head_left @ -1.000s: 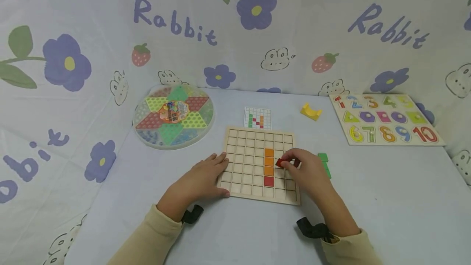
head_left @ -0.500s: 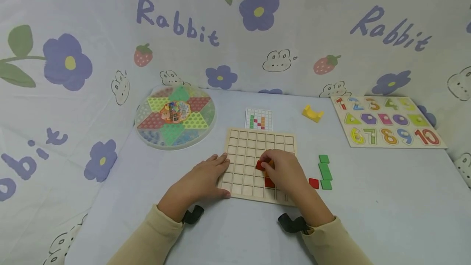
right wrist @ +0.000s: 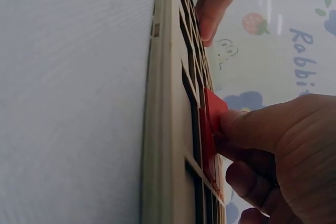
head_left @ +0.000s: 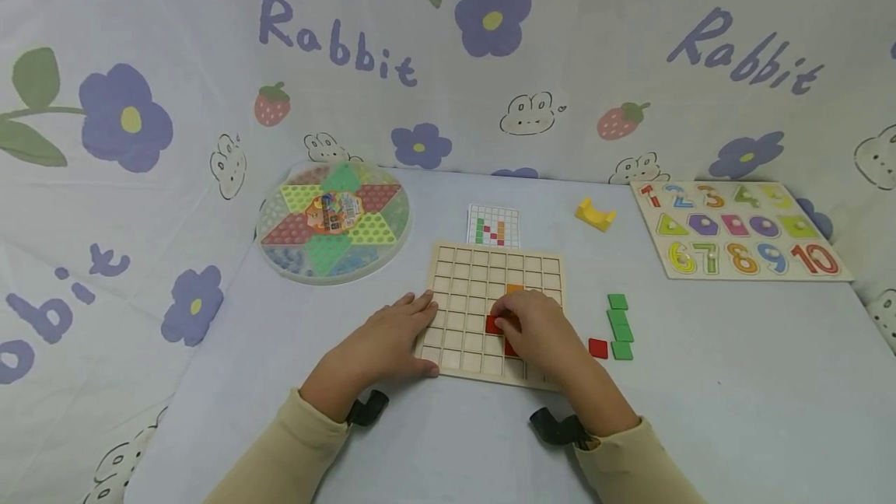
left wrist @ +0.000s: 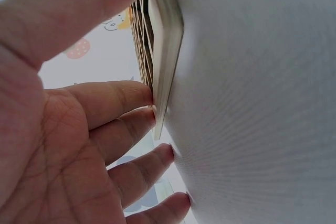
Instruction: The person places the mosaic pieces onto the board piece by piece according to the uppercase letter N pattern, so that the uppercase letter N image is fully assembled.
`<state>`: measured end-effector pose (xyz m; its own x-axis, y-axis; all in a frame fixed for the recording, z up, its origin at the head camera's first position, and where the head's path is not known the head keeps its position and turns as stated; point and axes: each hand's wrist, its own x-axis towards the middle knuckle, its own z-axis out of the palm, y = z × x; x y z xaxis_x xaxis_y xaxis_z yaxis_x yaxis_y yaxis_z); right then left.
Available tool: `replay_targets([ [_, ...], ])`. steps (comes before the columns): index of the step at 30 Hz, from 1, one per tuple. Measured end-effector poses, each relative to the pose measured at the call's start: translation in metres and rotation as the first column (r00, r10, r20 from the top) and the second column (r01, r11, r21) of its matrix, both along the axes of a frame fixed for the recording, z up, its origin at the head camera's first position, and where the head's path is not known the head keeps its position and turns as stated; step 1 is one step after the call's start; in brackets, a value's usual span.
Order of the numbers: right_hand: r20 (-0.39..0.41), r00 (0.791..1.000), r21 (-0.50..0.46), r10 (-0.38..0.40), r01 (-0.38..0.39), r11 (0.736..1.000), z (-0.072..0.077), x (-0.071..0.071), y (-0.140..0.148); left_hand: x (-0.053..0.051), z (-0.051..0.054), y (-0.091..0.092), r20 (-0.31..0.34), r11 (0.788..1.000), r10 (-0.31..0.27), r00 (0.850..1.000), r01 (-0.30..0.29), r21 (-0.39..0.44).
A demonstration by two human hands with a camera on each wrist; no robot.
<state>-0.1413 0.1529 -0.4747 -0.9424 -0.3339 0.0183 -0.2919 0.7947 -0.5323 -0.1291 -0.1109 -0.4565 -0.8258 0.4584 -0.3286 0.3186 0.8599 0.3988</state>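
Observation:
A wooden grid board (head_left: 455, 304) lies on the table. Along its left edge rests my left hand (head_left: 374, 341), fingers extended and thumb at the near corner; the left wrist view shows fingertips touching the rim. My right hand (head_left: 542, 330) pinches a red square tile (head_left: 493, 325) between thumb and fingers, down at a cell near the board's middle. In the right wrist view, this tile (right wrist: 215, 106) stands slightly tilted beside another red tile (right wrist: 207, 148) set in the grid. Behind the right hand, an orange tile (head_left: 514, 288) peeks out; the other orange tiles are hidden.
Right of the board lie a loose red tile (head_left: 598, 348) and several green tiles (head_left: 619, 326). A pattern card (head_left: 493, 216) sits behind the board. Farther out are a round star-patterned game board (head_left: 334, 222), a yellow curved block (head_left: 595, 215) and a number puzzle (head_left: 742, 230).
My right hand has carried the red tile leftward across the orange column, then lowered it to the board. The loose red tile has come into view. My left hand has stayed in place.

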Motion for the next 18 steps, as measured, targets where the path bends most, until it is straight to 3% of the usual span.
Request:
replay_targets([
  [10, -0.094, 0.994, 0.041, 0.052, -0.049, 0.998, -0.007, 0.002, 0.0, 0.0, 0.001, 0.001, 0.0, 1.0, 0.0, 1.0, 0.0, -0.006],
  [18, -0.03, 0.997, -0.006, -0.074, 0.074, 0.997, 0.008, -0.001, 0.026, 0.001, 0.002, 0.0, 0.0, 1.0, 0.001, 1.0, -0.001, 0.008],
])
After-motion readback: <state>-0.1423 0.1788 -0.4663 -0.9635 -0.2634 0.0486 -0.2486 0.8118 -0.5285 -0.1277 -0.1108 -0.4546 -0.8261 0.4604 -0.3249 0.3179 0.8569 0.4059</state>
